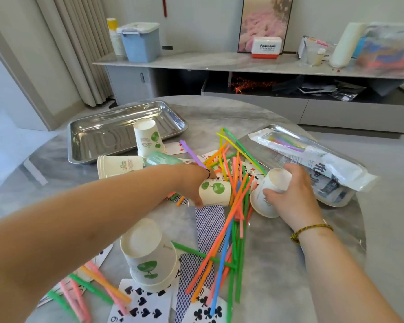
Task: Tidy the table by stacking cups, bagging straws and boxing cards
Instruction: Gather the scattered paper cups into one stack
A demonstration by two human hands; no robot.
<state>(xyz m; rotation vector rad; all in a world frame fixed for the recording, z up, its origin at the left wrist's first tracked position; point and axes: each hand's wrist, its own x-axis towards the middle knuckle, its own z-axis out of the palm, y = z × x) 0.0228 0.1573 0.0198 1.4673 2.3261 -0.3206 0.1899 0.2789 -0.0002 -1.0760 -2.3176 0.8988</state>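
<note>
Beside straw pile at desk centre: my left hand grips tipped paper cup, my right hand grips another cup. Nothing stacked; straws unbagged, cards scattered.

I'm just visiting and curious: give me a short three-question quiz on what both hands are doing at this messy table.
1. True or false: the left hand grips a white paper cup with green leaf print lying on its side.
2. What does the right hand hold? A) playing cards B) a plain-looking white paper cup C) straws
3. What lies in the right steel tray?

Key: 1 true; 2 B; 3 a clear plastic straw bag.
</note>
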